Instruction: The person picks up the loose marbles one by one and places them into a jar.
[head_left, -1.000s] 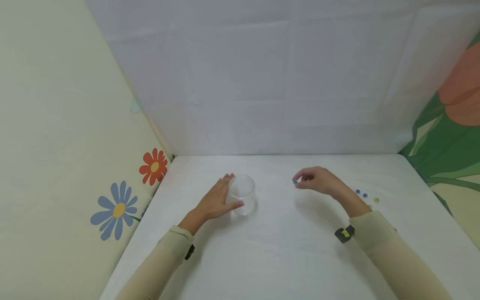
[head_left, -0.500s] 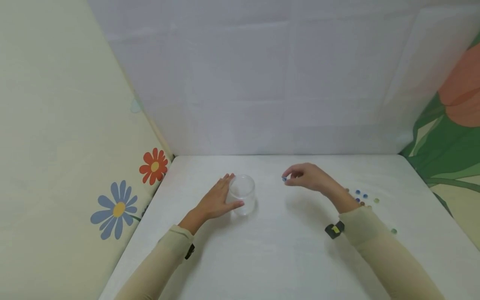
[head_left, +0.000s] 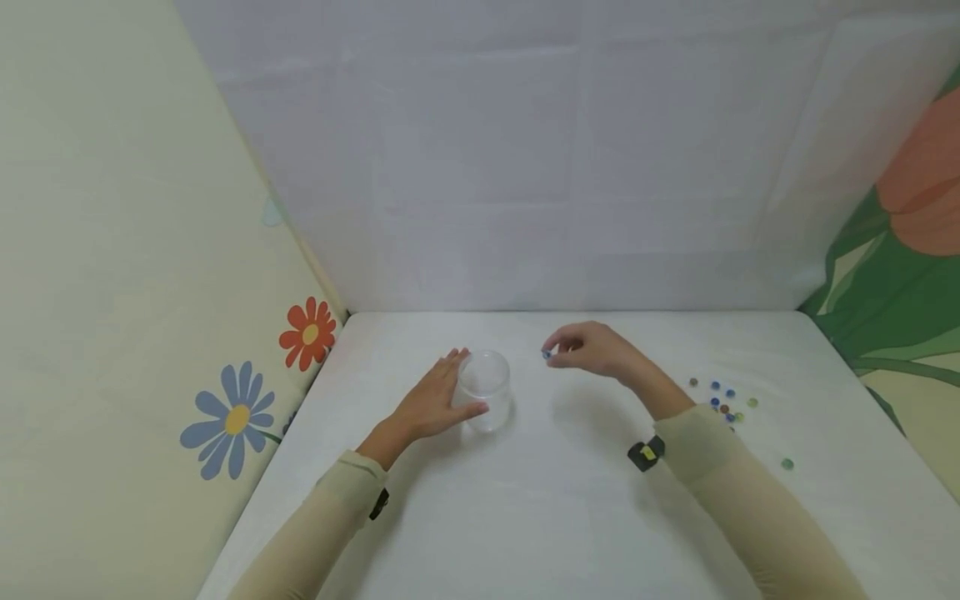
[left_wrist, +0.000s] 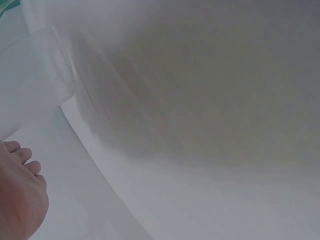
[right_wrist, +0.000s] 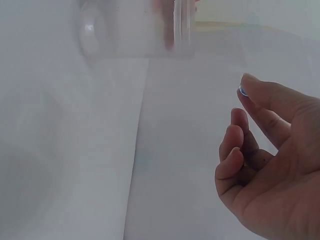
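Blue bead (right_wrist: 243, 91) sits pinched in right hand (head_left: 591, 347), left hand (head_left: 431, 404) spread against upright mouth-up jar (head_left: 491, 388)

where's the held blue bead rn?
In the head view, the held blue bead is pinched in the right hand, right of the clear jar.

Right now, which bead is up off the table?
The blue bead pinched in the right hand; the other beads in view, some also blue, lie on the table.
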